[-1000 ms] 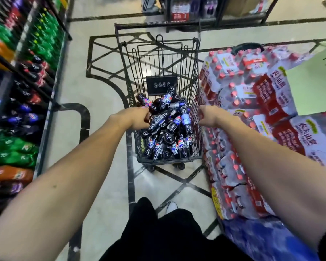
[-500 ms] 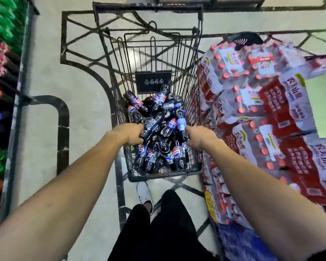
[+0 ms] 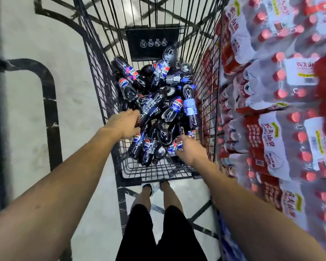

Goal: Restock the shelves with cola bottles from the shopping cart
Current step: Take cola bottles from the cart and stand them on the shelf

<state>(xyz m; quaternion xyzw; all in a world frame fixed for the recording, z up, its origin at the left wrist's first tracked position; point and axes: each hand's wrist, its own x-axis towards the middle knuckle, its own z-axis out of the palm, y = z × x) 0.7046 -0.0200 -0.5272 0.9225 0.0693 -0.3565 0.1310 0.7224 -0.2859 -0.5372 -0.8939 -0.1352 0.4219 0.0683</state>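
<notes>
Our left hand (image 3: 124, 123) touches a cola bottle (image 3: 149, 108) lying slantwise, just beyond its fingers. Our right hand (image 3: 189, 147) rests lower in the shopping cart (image 3: 158, 172). Blur hides whether either hand grips.

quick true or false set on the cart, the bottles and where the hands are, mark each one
1. The cola bottles lie jumbled in the shopping cart. True.
2. Both hands grip the cart's handle. False: the left hand and right hand reach down among the bottles inside the basket.
3. Shrink-wrapped water packs with red caps are stacked on the person's right of the cart. True.
4. A black sign hangs at the cart's near end. False: the sign panel is on the far end wall.
</notes>
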